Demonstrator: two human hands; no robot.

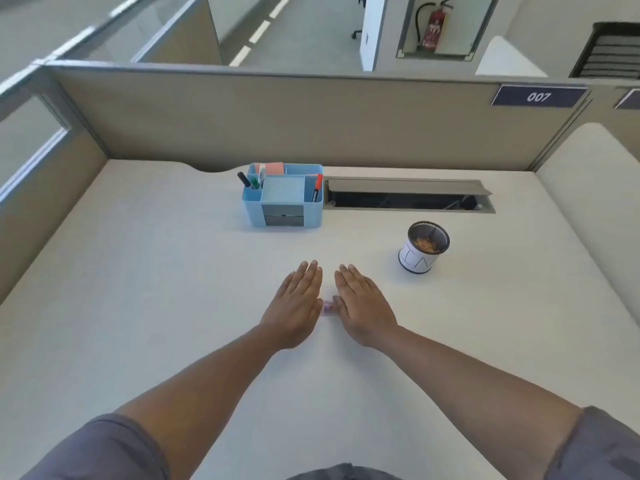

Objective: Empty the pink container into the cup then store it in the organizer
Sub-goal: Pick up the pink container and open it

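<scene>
Resting flat on the desk [138, 271] near the middle of the frame, the left hand [294, 303] and the right hand [363, 303] lie palm down with fingers straight and together, neither one gripping anything. Between them, just at the thumbs, a sliver of the pink container [328, 308] shows; most of it is hidden, so its shape and lid cannot be told. Judging by how little of it appears, it is probably small, light and of stiff plastic, easy to pinch across its sides with thumb and two fingers, though a smooth wall could slip and a small thing tips easily when poured. Holding it low on the body would leave the mouth free. The cup [423, 247] stands to the upper right of the hands, well apart, open and with something orange already inside. The blue organizer [284, 216] sits above centre, near the back of the desk, with pens and notes in its compartments.
</scene>
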